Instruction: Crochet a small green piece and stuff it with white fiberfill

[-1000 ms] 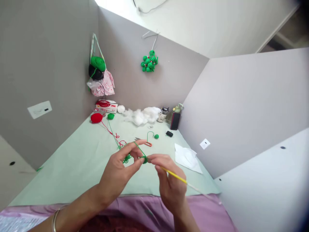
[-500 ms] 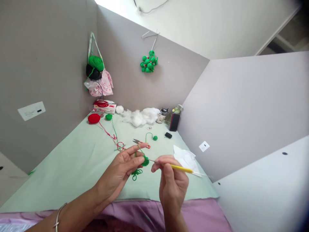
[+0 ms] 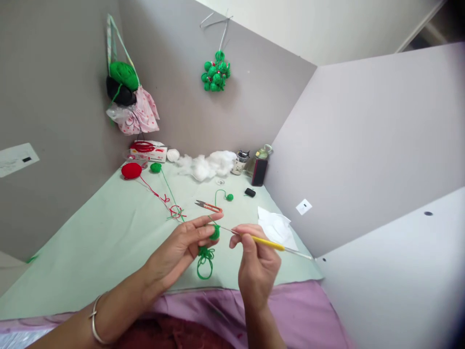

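Observation:
Between thumb and fingers, my left hand (image 3: pixel 181 242) pinches a small green crochet piece (image 3: pixel 215 232). Its index finger is stretched out with green yarn running over it. Loops of green yarn (image 3: pixel 205 261) dangle below that hand. My right hand (image 3: pixel 258 264) is closed around the yellow grip of a crochet hook (image 3: pixel 267 242). The hook's thin metal tip reaches left to the top of the crochet piece; whether it is inside a stitch I cannot tell. Just beyond my left fingertips lie orange-handled thread snips (image 3: pixel 209 206).
Red yarn (image 3: pixel 131 170), a small green yarn ball (image 3: pixel 229 197) and white stuffing (image 3: pixel 205 167) lie on the pale green cloth (image 3: pixel 119 242). At the back right stand a cup (image 3: pixel 240 163) and a black box (image 3: pixel 259 172). White paper (image 3: pixel 276 227) lies right of my hands.
The view has shifted, so the surroundings sit lower-left to higher in frame. Dangling yarn loops hang longer below my left hand. Both hands keep their grips.

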Available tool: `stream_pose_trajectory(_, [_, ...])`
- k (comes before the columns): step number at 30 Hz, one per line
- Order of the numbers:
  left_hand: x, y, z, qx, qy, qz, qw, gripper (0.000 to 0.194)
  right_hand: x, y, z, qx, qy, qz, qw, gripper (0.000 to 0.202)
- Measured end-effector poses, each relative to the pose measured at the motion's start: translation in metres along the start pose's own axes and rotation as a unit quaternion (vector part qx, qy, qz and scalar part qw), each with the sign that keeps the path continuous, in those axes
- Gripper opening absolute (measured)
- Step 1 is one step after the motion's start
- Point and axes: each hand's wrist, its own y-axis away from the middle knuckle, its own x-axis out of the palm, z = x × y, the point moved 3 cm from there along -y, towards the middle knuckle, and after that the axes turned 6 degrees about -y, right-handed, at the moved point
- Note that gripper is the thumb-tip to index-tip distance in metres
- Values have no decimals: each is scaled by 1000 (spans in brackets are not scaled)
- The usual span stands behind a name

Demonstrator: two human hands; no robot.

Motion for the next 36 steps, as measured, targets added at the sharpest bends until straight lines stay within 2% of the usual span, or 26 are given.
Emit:
stream_pose_trajectory(3, [-3,3,-3,34,-52,-15,998,38,2,1,-4,88,-97,1,991,19])
stream_pose_trajectory(7, [-5,8,1,55,-119,-12,991,37,8,7,-12,130,-103,24,986,15])
stream_pose_trajectory(12, [-10,5,7,39,-92,-2,995,46,5,14,-24,186,-154,1,970,14])
stream_pose_trajectory(17, [-11,3,13,27,-98,-9,995,36,2,16,-29,231,-197,-52,951,14])
stream_pose_trajectory(20, [-11,5,15,23,-119,-10,993,32,1,16,-27,226,-232,-55,944,16])
stream_pose_trajectory(24, [-10,9,17,23,-112,-14,993,29,-5,20,-23,205,-237,-21,949,20])
stream_pose_trajectory(32, [-14,18,19,73,-197,-47,977,32,-10,33,-18,149,-161,11,975,21])
stream_pose_trajectory(36, [-18,18,17,96,-249,-70,961,32,-8,35,-14,99,-96,34,990,23])
